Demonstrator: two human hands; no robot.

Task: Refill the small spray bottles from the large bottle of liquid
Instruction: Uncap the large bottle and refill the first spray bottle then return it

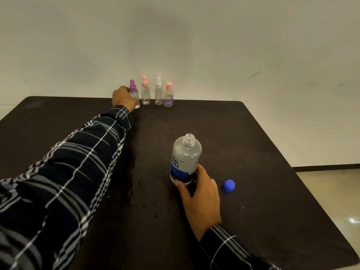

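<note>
my right hand (200, 193) grips the uncapped large bottle (185, 158), upright mid-bench (272, 152); its blue cap (229, 185) lies just right of it. beyond the bottle, my left hand (123, 98) holds the purple-topped spray bottle (134, 93), leftmost of four by the wall.

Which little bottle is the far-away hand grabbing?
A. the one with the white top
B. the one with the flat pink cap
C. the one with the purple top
C: the left hand curls round the purple-topped spray bottle at the left end of the row. The white-topped spray bottle and the pink-capped bottle stand untouched, and the right hand holds the large bottle.
</note>
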